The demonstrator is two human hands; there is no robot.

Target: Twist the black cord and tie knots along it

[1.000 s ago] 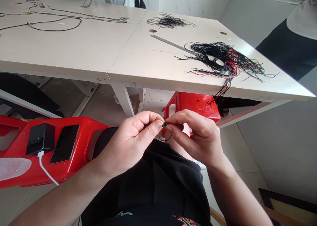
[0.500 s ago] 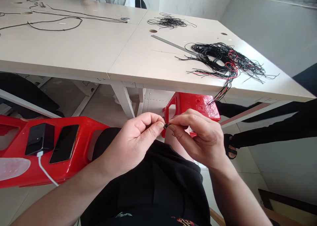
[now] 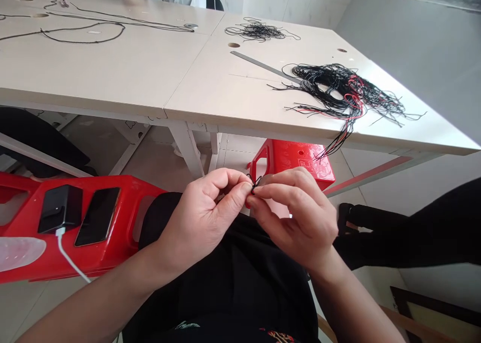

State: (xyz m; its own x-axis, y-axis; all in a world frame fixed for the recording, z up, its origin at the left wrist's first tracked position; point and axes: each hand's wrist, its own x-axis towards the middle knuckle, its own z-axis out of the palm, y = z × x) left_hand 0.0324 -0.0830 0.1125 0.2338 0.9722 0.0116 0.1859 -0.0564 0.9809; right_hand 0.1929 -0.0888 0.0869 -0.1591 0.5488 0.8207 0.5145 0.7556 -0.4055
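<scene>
Between my fingertips, above my lap, is a thin black cord [image 3: 257, 181] with a small loop standing up. My left hand [image 3: 210, 210] pinches it between thumb and forefinger. From the other side my right hand [image 3: 300, 213] has its thumb and forefinger closed at the same spot, touching the cord. The fingers hide most of the cord, so any knot in it cannot be made out. On the table beyond lies a large bundle of black cords [image 3: 323, 85] with some red strands, its ends hanging over the front edge.
A metal ruler [image 3: 263, 65] lies partly under the bundle. Farther back is a loose tangle of black cord [image 3: 261, 31]. A red stool [image 3: 296, 157] stands under the table; another red stool [image 3: 124, 193] at left carries a phone [image 3: 98, 217] and a black box [image 3: 60, 209] with a white cable.
My right fingers have shifted their pinch slightly, and the cord's loop now points upward. At the right, a person's dark-clad legs have moved closer. Across the table another person's hand has moved slightly.
</scene>
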